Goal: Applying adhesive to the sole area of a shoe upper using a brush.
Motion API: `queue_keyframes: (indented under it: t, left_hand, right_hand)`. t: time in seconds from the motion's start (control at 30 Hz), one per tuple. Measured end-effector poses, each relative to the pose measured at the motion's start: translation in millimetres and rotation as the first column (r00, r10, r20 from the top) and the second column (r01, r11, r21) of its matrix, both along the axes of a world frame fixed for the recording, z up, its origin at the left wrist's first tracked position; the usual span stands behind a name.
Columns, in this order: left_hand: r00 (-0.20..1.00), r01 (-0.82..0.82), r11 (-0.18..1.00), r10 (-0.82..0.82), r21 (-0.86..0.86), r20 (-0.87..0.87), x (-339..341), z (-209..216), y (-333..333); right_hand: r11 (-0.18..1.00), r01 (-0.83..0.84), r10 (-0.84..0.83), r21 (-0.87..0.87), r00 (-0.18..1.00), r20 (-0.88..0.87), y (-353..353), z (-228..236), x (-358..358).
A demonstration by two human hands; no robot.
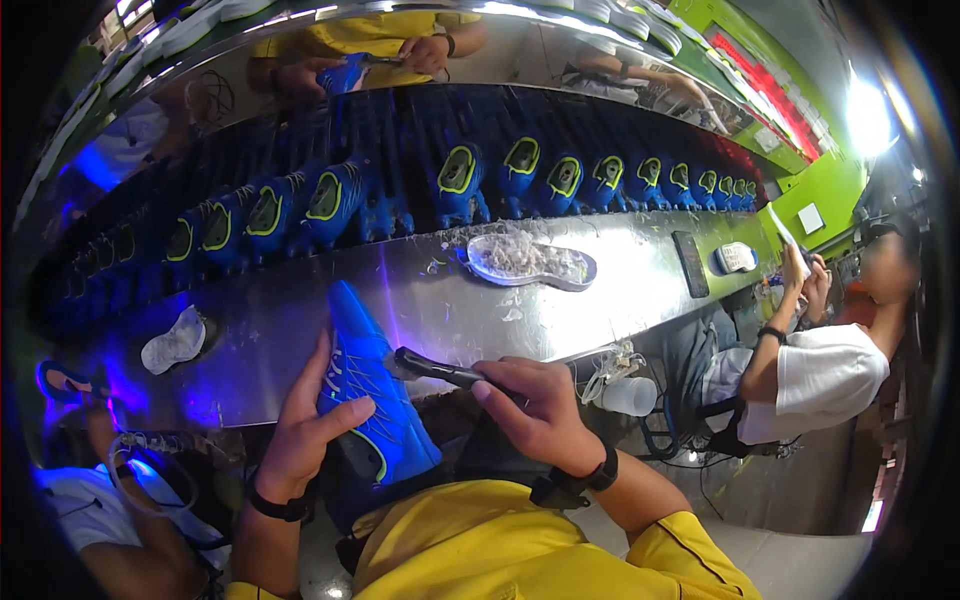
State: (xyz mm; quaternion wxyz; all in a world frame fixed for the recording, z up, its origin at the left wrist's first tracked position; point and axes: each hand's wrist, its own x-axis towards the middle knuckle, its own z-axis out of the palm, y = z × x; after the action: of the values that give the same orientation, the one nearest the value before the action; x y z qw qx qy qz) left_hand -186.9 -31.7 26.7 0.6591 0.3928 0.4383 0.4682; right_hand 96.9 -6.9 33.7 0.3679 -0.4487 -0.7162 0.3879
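My left hand (318,405) grips a blue shoe (385,410) with lime-green trim around its collar and pale lacing lines across the side. The toe points up and away from me, and the thumb presses on the shoe's side. Between the fingers of my right hand (530,410) is a black-handled brush (440,368). Its head meets the right side of the shoe near the forefoot, though the bristles are hard to make out. Beyond the shoe lies a sole-shaped white tray (580,280) heaped with whitish shreds.
Several blue shoes (455,185) line a dark rack behind the metal bench (270,310). A crumpled white piece (173,342) lies left; a dark bar (690,264) and a white object (736,258) lie right. One person (815,370) sits at right, another (110,500) at left.
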Motion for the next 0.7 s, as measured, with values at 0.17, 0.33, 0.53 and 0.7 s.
queue_keyframes:
  t: [0.17,0.33,0.53,0.7]
  left_hand:
    - [0.996,0.056,0.996,-0.051,0.066,-0.07,16.4,2.5,-2.3]
    - [1.0,0.003,1.0,-0.003,-0.001,-0.027,21.6,-6.9,-0.7]
    - [0.998,-0.062,0.998,0.062,-0.013,0.022,17.1,-14.4,6.5]
    - [0.992,-0.116,0.993,0.116,-0.013,0.055,17.7,-16.1,14.9]
  right_hand:
    - [0.996,0.055,-0.061,0.075,0.996,0.07,12.1,1.9,7.6]
    - [1.0,-0.001,0.0,0.028,1.0,0.03,5.6,-2.1,21.1]
    - [0.994,-0.109,0.109,-0.021,0.994,-0.034,-1.2,-15.9,32.0]
    - [0.986,-0.156,0.154,-0.058,0.987,-0.042,-3.4,-6.6,42.4]
